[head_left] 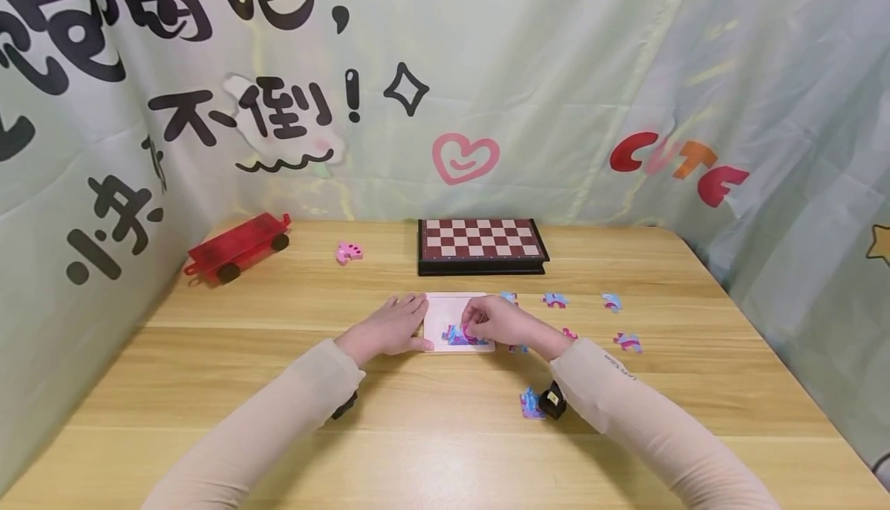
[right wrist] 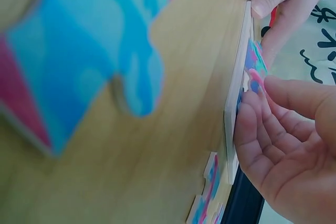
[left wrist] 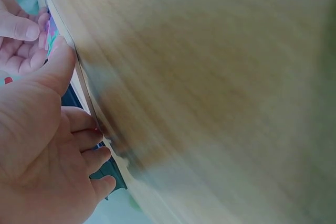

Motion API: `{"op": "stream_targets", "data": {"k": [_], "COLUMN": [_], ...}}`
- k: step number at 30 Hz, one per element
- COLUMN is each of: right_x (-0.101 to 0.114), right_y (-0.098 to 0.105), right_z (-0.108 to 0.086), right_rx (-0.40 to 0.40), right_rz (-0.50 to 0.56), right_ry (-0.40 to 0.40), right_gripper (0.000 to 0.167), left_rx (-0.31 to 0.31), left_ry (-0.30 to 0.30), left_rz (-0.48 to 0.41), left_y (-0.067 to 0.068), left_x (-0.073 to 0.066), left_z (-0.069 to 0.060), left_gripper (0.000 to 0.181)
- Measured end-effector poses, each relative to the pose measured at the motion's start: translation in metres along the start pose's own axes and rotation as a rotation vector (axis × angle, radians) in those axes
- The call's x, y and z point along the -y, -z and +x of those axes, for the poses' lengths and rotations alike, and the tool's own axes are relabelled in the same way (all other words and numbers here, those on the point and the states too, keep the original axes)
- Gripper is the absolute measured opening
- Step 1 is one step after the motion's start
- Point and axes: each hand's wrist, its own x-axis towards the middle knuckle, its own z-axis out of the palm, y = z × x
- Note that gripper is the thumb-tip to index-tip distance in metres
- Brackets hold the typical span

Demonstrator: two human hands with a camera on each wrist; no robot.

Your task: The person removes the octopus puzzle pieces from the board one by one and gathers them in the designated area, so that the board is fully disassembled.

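Observation:
A pale pink puzzle board (head_left: 443, 309) lies on the wooden table, with joined blue and purple puzzle pieces (head_left: 455, 337) along its lower part. My left hand (head_left: 394, 328) rests against the board's left side, fingers extended at the upper corner and thumb at the lower one. Over the board, my right hand (head_left: 497, 321) pinches a pink-and-blue puzzle piece (right wrist: 256, 78) between thumb and fingers. The right fingers partly cover that piece and the joined ones below it. In the right wrist view, the piece is low against the board's surface.
Several loose puzzle pieces (head_left: 628, 341) lie to the board's right, and one blue piece (head_left: 531, 403) is near my right wrist. Behind stands a checkered board-game box (head_left: 483, 241). A pink piece with dark dots (head_left: 349, 253) and a red toy wagon (head_left: 239, 247) sit at back left.

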Motion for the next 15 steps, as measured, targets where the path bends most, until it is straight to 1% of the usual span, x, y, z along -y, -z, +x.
{"op": "stream_targets", "data": {"k": [7,11,15], "right_x": [-0.0005,-0.001,-0.0034], "right_y": [0.0003,0.0023,0.0094], "right_z": [-0.0016,-0.0046,-0.0095], "right_rx": [-0.009,-0.01,-0.026], "right_rz": [0.074,0.099,0.132], "right_ry": [-0.068,-0.063,-0.051], "right_gripper": [0.007,0.006,0.005], "left_rx": [0.0,0.007,0.006], "left_ry": [-0.003,0.005,0.008], "left_rz": [0.01,0.004,-0.002], "left_y": [0.0005,0.0009,0.0014], "left_x": [-0.0011,-0.0017,-0.002], "left_z": [0.0009,0.0001,-0.0013], "left_gripper": [0.081,0.081,0.08]}}
